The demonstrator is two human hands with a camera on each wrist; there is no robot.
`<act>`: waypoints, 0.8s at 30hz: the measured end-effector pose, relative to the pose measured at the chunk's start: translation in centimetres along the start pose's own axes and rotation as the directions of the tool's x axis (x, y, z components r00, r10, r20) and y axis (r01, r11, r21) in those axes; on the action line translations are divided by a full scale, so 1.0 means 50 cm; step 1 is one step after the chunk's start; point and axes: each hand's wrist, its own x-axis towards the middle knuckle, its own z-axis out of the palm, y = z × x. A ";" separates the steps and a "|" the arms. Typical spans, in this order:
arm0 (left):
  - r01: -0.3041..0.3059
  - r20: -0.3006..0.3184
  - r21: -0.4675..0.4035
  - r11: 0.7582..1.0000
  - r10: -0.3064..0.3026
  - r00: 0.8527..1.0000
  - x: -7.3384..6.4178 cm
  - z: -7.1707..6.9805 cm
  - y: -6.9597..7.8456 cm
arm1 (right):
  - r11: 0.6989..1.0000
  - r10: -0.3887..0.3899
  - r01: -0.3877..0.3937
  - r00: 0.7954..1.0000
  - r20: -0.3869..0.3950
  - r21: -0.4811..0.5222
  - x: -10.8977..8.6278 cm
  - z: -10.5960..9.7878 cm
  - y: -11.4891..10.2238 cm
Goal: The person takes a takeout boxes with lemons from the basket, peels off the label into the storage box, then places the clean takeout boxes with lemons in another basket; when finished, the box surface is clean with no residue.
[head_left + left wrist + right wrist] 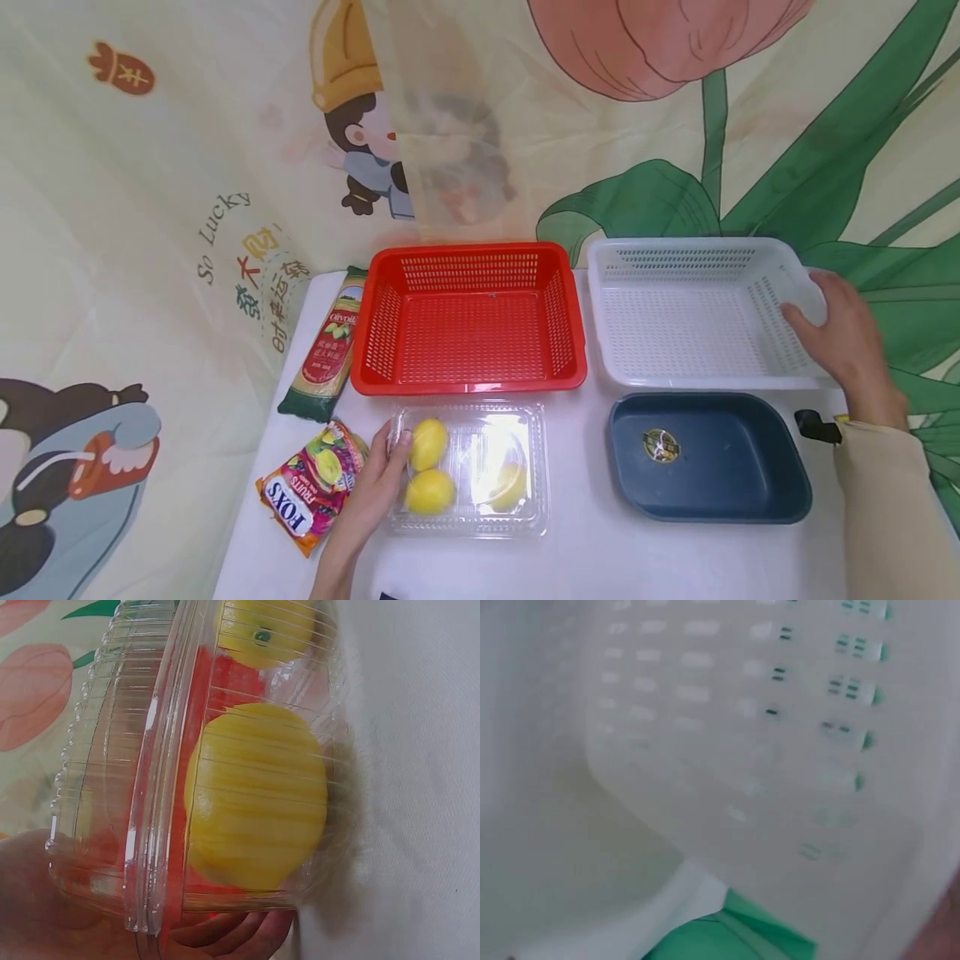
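Observation:
On the white table a lidded clear plastic container (480, 527) holds yellow lemons (430, 492). My left hand (375, 483) grips its left side, thumb above and fingers beneath the rim. From the left wrist view, a lemon (259, 795) shows through the ribbed wall, and part of the hand (45, 900) is behind the plastic. At the far right, my right hand (851, 337) holds the right rim of a white perforated basket (690, 325), its thumb over the inner side. Only the white basket wall (705, 750) fills most of the right wrist view.
A red perforated basket (468, 390) stands behind the container. Left of it lie an olive pasta packet (326, 350) and a Fox's Fruits candy bag (311, 487). A dark blue tub (720, 467) sits in front of the white basket. Printed fabric (465, 125) hangs behind.

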 end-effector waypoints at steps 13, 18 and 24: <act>0.028 -0.008 -0.003 1.000 -0.028 1.000 -0.003 0.001 0.004 | 0.993 0.117 -0.112 0.984 0.137 -0.049 -0.012 0.005 0.048; 0.030 -0.012 -0.020 0.999 -0.030 0.999 -0.002 0.002 0.005 | 0.989 0.141 -0.130 0.974 0.179 -0.074 -0.011 0.003 0.054; 0.020 -0.018 -0.031 0.999 -0.021 1.000 -0.003 0.001 0.005 | 0.990 0.136 -0.128 0.971 0.198 -0.052 -0.011 0.002 0.058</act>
